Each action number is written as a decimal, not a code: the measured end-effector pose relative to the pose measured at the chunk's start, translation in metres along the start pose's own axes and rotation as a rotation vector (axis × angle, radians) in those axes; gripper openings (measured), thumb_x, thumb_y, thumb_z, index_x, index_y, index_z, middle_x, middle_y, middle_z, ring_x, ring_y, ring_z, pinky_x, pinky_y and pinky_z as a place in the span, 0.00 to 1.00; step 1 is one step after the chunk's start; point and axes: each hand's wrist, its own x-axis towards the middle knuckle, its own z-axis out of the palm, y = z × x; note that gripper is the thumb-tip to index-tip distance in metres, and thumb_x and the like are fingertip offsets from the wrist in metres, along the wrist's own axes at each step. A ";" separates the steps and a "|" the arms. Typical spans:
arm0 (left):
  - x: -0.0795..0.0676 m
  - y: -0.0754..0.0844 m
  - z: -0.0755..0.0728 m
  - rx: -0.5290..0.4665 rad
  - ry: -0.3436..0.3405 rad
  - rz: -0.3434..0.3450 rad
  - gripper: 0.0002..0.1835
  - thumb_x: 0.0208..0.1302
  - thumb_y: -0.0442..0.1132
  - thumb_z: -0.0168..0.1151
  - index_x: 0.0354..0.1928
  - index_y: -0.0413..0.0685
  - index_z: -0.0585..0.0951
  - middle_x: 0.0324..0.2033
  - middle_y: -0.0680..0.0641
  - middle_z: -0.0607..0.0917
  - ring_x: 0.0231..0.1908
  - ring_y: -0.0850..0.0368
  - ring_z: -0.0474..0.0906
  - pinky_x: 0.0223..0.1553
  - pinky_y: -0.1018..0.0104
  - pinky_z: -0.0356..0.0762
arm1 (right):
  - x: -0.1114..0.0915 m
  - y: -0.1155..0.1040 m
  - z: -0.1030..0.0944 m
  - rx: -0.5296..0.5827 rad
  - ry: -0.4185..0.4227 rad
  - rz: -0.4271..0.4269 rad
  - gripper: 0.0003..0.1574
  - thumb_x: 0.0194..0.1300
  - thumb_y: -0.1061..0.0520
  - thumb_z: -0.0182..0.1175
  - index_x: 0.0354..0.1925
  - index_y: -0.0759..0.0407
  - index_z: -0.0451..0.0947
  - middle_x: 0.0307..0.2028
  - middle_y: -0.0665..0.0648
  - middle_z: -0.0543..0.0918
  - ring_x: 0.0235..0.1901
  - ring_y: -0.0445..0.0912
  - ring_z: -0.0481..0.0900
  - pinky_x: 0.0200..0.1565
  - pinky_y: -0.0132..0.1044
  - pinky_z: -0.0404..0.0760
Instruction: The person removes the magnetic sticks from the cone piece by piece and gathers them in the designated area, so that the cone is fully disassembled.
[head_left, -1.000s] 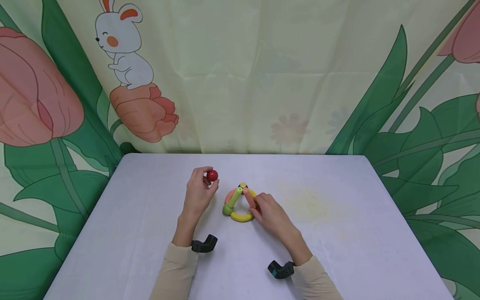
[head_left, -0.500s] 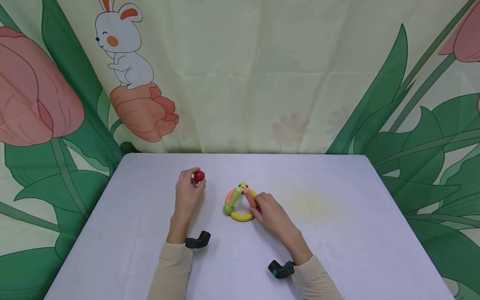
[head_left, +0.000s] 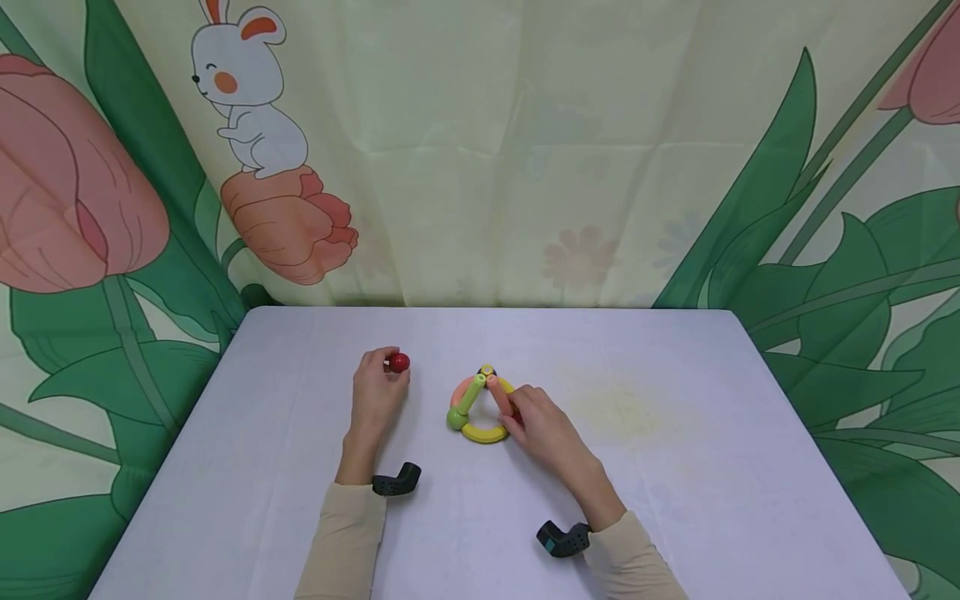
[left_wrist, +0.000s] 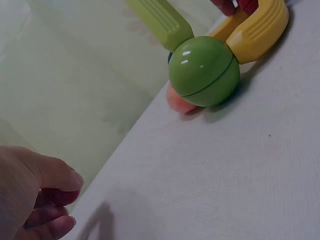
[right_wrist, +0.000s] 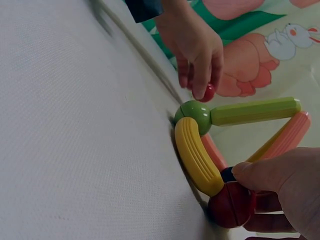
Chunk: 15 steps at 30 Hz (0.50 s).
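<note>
Head: left of the green ball, the left hand pinches the red ball, round, without long axis; on the other side, the right hand grips the pink rod, leaning up toward the green rod. Left wrist: the green rod slants up from the green ball. Right wrist: a yellow arc links green ball and dark ball. Likely step: bracing the pink rod; next calls for steadiness there.

Left hand and red ball now farther left, slightly lower in the head view
</note>
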 end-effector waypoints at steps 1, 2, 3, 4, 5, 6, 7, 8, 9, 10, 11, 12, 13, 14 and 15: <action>0.000 -0.001 0.001 0.000 -0.002 -0.003 0.24 0.61 0.34 0.69 0.60 0.39 0.76 0.55 0.38 0.78 0.51 0.44 0.78 0.53 0.50 0.83 | 0.000 0.000 0.000 -0.001 -0.001 -0.001 0.11 0.63 0.55 0.69 0.39 0.57 0.78 0.38 0.53 0.81 0.39 0.46 0.74 0.42 0.42 0.80; 0.000 -0.002 0.002 0.001 -0.004 -0.007 0.24 0.61 0.35 0.69 0.60 0.39 0.76 0.55 0.38 0.79 0.51 0.44 0.78 0.53 0.50 0.83 | 0.000 0.000 0.000 -0.002 -0.005 0.000 0.11 0.63 0.55 0.69 0.39 0.57 0.78 0.38 0.53 0.80 0.39 0.46 0.73 0.42 0.41 0.79; 0.000 -0.004 0.003 0.000 -0.007 -0.009 0.24 0.62 0.35 0.69 0.60 0.40 0.76 0.54 0.38 0.79 0.51 0.44 0.78 0.54 0.50 0.83 | 0.000 0.000 0.000 -0.006 -0.007 0.000 0.10 0.64 0.55 0.69 0.38 0.57 0.77 0.38 0.53 0.80 0.39 0.45 0.73 0.41 0.41 0.79; 0.000 -0.005 0.003 -0.001 -0.011 -0.011 0.24 0.62 0.35 0.69 0.60 0.40 0.76 0.54 0.38 0.79 0.52 0.44 0.78 0.54 0.50 0.83 | 0.000 0.000 0.000 -0.011 -0.005 -0.001 0.10 0.63 0.55 0.69 0.38 0.57 0.77 0.38 0.53 0.80 0.38 0.45 0.73 0.41 0.41 0.79; 0.000 -0.006 0.004 -0.005 -0.013 -0.014 0.25 0.62 0.35 0.69 0.60 0.40 0.76 0.54 0.38 0.79 0.52 0.44 0.78 0.54 0.50 0.83 | 0.000 0.000 0.000 -0.013 -0.006 0.000 0.10 0.63 0.55 0.69 0.38 0.56 0.77 0.37 0.52 0.80 0.38 0.45 0.73 0.40 0.40 0.78; 0.000 -0.007 0.005 -0.006 -0.016 -0.017 0.25 0.62 0.36 0.69 0.60 0.40 0.76 0.55 0.38 0.79 0.52 0.44 0.78 0.54 0.50 0.83 | 0.000 0.000 0.000 -0.014 -0.007 0.000 0.10 0.63 0.55 0.69 0.37 0.56 0.77 0.37 0.52 0.79 0.38 0.45 0.72 0.40 0.40 0.78; 0.000 -0.008 0.006 -0.006 -0.019 -0.018 0.25 0.62 0.36 0.69 0.60 0.40 0.76 0.55 0.38 0.79 0.52 0.44 0.78 0.55 0.50 0.82 | 0.000 0.000 0.000 -0.012 -0.011 0.003 0.10 0.64 0.55 0.69 0.37 0.56 0.77 0.37 0.53 0.79 0.38 0.45 0.72 0.40 0.40 0.78; 0.000 -0.009 0.007 -0.004 -0.021 -0.018 0.25 0.62 0.36 0.69 0.61 0.39 0.76 0.55 0.38 0.79 0.52 0.44 0.78 0.55 0.50 0.82 | 0.000 0.000 0.000 -0.011 -0.013 0.005 0.10 0.64 0.55 0.69 0.37 0.56 0.77 0.37 0.52 0.79 0.38 0.45 0.72 0.40 0.40 0.78; 0.000 -0.010 0.007 -0.003 -0.023 -0.019 0.25 0.62 0.36 0.69 0.61 0.39 0.76 0.55 0.38 0.79 0.53 0.44 0.77 0.55 0.49 0.82 | 0.000 0.000 0.000 -0.010 -0.015 0.008 0.10 0.64 0.55 0.69 0.37 0.56 0.77 0.37 0.52 0.79 0.38 0.45 0.72 0.40 0.40 0.78; 0.000 -0.011 0.008 0.001 -0.023 -0.019 0.25 0.63 0.36 0.69 0.61 0.39 0.76 0.55 0.38 0.79 0.53 0.44 0.77 0.56 0.49 0.82 | 0.000 0.000 0.000 -0.008 -0.016 0.009 0.10 0.64 0.55 0.69 0.38 0.56 0.77 0.37 0.52 0.79 0.38 0.44 0.72 0.40 0.40 0.78; 0.000 -0.012 0.009 0.006 -0.024 -0.020 0.25 0.63 0.36 0.69 0.61 0.39 0.76 0.55 0.37 0.79 0.53 0.44 0.77 0.56 0.49 0.82 | 0.000 0.000 -0.001 -0.006 -0.019 0.012 0.10 0.64 0.55 0.69 0.38 0.56 0.77 0.37 0.53 0.79 0.38 0.45 0.72 0.40 0.40 0.78; 0.001 -0.013 0.010 0.011 -0.023 -0.020 0.24 0.63 0.36 0.69 0.61 0.39 0.76 0.55 0.37 0.79 0.53 0.44 0.77 0.56 0.49 0.82 | 0.000 0.000 -0.001 -0.007 -0.019 0.013 0.10 0.64 0.55 0.69 0.38 0.56 0.77 0.37 0.52 0.79 0.38 0.44 0.72 0.40 0.39 0.78; 0.001 -0.014 0.011 0.016 -0.024 -0.020 0.24 0.63 0.36 0.68 0.61 0.39 0.77 0.55 0.37 0.79 0.53 0.43 0.77 0.56 0.49 0.82 | 0.000 0.000 -0.001 -0.009 -0.020 0.014 0.10 0.64 0.55 0.69 0.38 0.56 0.77 0.37 0.52 0.79 0.38 0.44 0.72 0.40 0.39 0.78; 0.001 -0.014 0.011 0.020 -0.024 -0.020 0.24 0.63 0.36 0.68 0.61 0.39 0.77 0.55 0.37 0.79 0.53 0.43 0.77 0.55 0.49 0.82 | 0.000 0.000 -0.001 -0.012 -0.019 0.014 0.10 0.64 0.55 0.69 0.38 0.56 0.77 0.37 0.52 0.79 0.38 0.44 0.72 0.40 0.39 0.78; 0.001 -0.015 0.012 0.022 -0.022 -0.019 0.24 0.63 0.36 0.68 0.61 0.40 0.77 0.55 0.37 0.79 0.53 0.43 0.77 0.55 0.50 0.82 | 0.000 0.000 -0.001 -0.016 -0.018 0.014 0.10 0.64 0.55 0.69 0.38 0.56 0.77 0.37 0.52 0.79 0.38 0.44 0.71 0.39 0.39 0.78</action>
